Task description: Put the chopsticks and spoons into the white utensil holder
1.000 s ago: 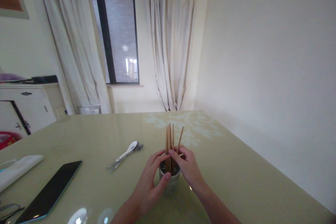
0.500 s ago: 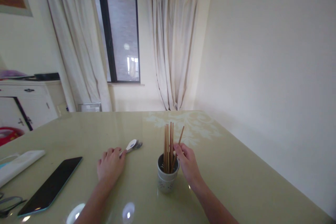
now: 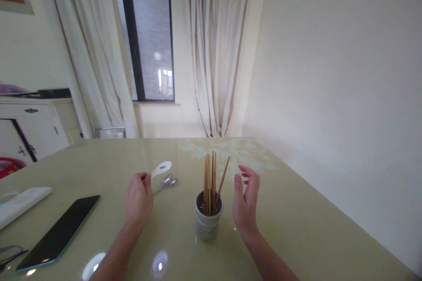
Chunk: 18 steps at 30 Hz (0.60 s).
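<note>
My left hand (image 3: pixel 139 198) is closed on the handle of a white spoon (image 3: pixel 162 167) with a small blue pattern, raised over the table. Just below it, metal spoons (image 3: pixel 168 181) lie on the tabletop. A grey cup (image 3: pixel 208 227) with a patterned side stands upright in front of me, and several wooden chopsticks (image 3: pixel 210 182) stick up out of it. One chopstick (image 3: pixel 223 180) leans to the right, apart from the bunch. To the right of the cup, my right hand (image 3: pixel 245 202) is in the air with thumb and fingers apart, holding nothing.
On the left of the green table (image 3: pixel 290 228) lie a black tablet or phone (image 3: pixel 59 232), a white flat object (image 3: pixel 26 202) and dark-framed glasses (image 3: pixel 11 254). A white cabinet (image 3: pixel 36 127) stands beyond. A wall (image 3: pixel 346 96) runs along the table's right side.
My right hand has let go of the leaning chopstick and moved right, away from the cup. My left hand has lifted the white spoon off the metal spoons.
</note>
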{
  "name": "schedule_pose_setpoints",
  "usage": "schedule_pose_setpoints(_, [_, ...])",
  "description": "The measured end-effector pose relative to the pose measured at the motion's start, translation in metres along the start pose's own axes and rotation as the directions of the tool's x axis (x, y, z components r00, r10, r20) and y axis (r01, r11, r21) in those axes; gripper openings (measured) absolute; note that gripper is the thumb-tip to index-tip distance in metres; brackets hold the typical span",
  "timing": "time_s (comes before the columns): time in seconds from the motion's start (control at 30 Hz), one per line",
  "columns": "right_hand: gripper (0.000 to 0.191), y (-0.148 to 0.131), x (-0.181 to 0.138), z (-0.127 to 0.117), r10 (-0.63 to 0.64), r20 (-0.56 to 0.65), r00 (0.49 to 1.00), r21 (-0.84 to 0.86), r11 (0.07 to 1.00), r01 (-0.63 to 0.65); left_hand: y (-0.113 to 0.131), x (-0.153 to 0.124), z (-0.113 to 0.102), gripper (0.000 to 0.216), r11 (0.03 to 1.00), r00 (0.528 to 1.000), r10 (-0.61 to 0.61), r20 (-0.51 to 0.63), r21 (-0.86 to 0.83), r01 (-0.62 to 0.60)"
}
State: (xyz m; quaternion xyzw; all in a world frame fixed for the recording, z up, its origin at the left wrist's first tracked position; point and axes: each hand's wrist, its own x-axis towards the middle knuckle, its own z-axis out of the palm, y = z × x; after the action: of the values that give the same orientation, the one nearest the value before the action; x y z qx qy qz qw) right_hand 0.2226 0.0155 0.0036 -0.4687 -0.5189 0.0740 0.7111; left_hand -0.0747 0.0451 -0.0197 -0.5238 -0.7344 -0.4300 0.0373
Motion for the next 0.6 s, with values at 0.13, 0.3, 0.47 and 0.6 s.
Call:
schedule_pose_setpoints(0.13, [0.03, -0.015, -0.013, -0.006, -0.241, 0.195, 0.951, 0.054, 0.971, 0.235, 0.042, -0.04, -0.003, 0.03, 0.915, 0.988, 0.133, -0.084, -0.373, -0.155])
schedule_pose_setpoints(0.3, [0.019, -0.024, -0.017, -0.009, -0.306, 0.335, 0.891, 0.16, 0.951, 0.266, 0.069, -0.092, 0.0, 0.019, 0.665, 0.838, 0.533, -0.117, -0.554, -0.5])
schedule_pose_setpoints(0.47, [0.016, -0.013, -0.002, -0.012, -0.175, 0.197, 0.965, 0.141, 0.979, 0.148, 0.062, -0.079, 0.001, 0.026, 0.717, 0.879, 0.474, -0.046, -0.56, -0.415])
schedule_pose_setpoints(0.6, [0.018, -0.007, 0.011, -0.017, -0.178, 0.137, 0.974, 0.105, 0.981, 0.165, 0.039, -0.04, 0.007, 0.031, 0.908, 0.964, 0.257, 0.068, -0.358, -0.217])
